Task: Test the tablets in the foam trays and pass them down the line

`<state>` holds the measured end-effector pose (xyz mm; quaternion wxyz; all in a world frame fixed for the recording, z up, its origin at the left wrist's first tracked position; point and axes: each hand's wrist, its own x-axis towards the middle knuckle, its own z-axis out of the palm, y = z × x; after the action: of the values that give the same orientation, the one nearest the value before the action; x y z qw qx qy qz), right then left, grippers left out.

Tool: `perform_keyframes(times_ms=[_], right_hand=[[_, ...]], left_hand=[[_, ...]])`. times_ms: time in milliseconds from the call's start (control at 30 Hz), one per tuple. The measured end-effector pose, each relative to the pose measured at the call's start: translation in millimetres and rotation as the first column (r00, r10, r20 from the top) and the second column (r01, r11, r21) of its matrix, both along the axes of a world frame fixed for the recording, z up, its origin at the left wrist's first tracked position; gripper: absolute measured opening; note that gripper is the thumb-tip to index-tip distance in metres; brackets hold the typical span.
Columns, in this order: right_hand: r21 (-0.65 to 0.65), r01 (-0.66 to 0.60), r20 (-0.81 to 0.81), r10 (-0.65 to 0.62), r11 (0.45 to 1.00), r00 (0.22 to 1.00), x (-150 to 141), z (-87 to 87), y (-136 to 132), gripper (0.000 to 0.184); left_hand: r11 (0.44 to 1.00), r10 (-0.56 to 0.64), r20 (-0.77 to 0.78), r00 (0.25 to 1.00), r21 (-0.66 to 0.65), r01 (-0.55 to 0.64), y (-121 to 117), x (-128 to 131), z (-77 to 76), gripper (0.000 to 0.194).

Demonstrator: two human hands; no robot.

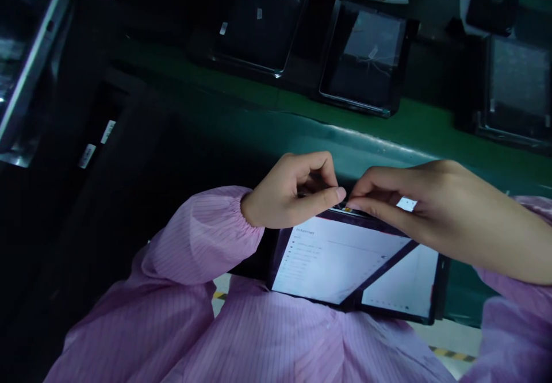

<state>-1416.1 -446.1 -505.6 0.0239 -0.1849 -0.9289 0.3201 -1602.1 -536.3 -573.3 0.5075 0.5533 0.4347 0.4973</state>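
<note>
A dark tablet (345, 262) with a lit white screen rests against my body at the near edge of the green bench (302, 124). My left hand (288, 193) is curled at the tablet's far top edge, thumb and fingers pinched together. My right hand (422, 210) meets it there, its fingertips pinched on a small tab or film corner at the same edge. What exactly the fingers grip is too small to name. A dark diagonal band crosses the screen's right part. Both arms wear pink striped sleeves.
Several dark tablets lie on the bench beyond: one (263, 20) at the back centre, one (366, 55) to its right, one (517, 89) at the far right. A silver-edged device (26, 66) sits far left. Dark trays with white labels (92, 147) stand at left.
</note>
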Motion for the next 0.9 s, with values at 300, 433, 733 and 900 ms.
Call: perform_keyframes(times_ms=[300,433,733,900], right_hand=[[-0.073,-0.053,-0.003,0.053,0.996,0.999,-7.3,-9.8,7.3,0.036],[-0.061,-0.083,-0.006,0.083,0.995,0.997,-9.6,-15.9,9.7,0.031],[-0.135,0.005,-0.005,-0.006,0.991,1.000,-27.0,-31.3,27.9,0.017],[-0.030,0.571,-0.118,-0.570,0.820,0.813,61.4,-33.1,62.7,0.034]], left_hand=[[0.999,0.044,-0.001,0.999,-0.028,-0.044,2.6,-2.1,-4.4,0.031],[0.999,0.053,-0.015,0.999,-0.013,-0.053,3.0,-4.6,-6.6,0.030],[0.980,0.167,-0.085,0.982,-0.094,-0.175,11.9,-20.2,-23.4,0.025],[0.937,0.206,-0.218,0.954,-0.237,-0.256,31.7,-38.0,-46.2,0.022]])
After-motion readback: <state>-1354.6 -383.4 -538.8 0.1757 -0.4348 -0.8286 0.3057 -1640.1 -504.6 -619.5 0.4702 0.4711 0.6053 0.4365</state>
